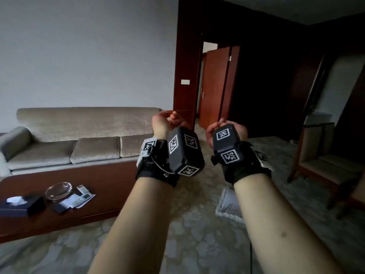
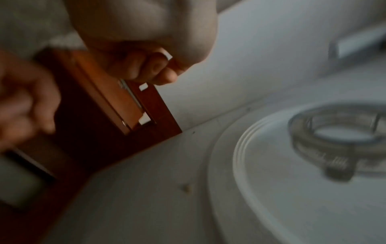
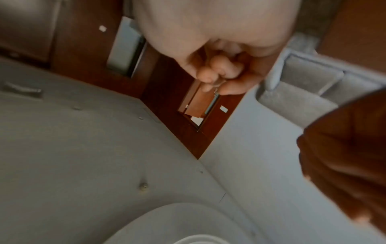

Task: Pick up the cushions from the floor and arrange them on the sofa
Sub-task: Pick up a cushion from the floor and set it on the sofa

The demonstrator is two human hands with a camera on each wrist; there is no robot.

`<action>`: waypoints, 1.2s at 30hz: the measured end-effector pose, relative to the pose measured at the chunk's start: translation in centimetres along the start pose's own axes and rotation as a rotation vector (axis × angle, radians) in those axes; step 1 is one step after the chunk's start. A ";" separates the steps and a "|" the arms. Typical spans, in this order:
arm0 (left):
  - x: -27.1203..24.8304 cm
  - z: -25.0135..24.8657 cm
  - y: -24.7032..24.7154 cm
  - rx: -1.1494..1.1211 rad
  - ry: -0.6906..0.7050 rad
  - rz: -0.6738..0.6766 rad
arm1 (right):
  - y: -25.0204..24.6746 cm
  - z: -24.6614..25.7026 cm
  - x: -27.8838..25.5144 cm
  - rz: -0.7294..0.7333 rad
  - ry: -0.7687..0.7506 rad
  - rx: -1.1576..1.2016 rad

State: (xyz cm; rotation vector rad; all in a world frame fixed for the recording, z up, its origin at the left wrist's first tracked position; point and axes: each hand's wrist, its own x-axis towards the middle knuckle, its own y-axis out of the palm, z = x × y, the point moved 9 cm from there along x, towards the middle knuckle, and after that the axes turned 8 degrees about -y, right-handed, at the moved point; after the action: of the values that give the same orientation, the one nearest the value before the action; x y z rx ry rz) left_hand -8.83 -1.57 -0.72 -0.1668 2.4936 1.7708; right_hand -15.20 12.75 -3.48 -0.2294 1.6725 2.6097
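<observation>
Start of pickup: left hand [image 1: 165, 121] and right hand [image 1: 227, 128] raised, fingers clenched and empty; next, reach down to floor cushion [image 1: 229, 204], sofa [image 1: 79, 147] bare

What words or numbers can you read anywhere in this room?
None can be read.
Wrist boxes: only black-and-white square code patterns, no letters.
Remote controls on the coffee table: markings too small and blurred.
Papers beside them: any print too blurred.
Wall switch plate: blank as far as shows.
</observation>
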 end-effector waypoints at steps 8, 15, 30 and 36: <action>15.6 3.8 -3.5 0.338 -0.060 -0.181 | -6.4 7.3 12.1 -0.136 -0.073 -0.334; 30.3 9.4 -2.8 0.616 -0.061 -0.282 | -11.8 11.5 26.9 -0.246 -0.052 -0.522; 59.9 25.1 -3.4 0.559 -0.105 -0.476 | -22.7 23.6 57.4 -0.289 0.109 -0.614; 70.2 32.3 -5.9 0.371 -0.094 -0.637 | -27.9 28.0 70.6 -0.331 0.189 -0.707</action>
State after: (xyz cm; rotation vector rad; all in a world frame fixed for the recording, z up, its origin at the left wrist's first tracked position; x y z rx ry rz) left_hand -77.53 23.94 -25.77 -0.7305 2.2822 1.0302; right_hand -84.97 46.20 -27.20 -0.7123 0.5879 2.8436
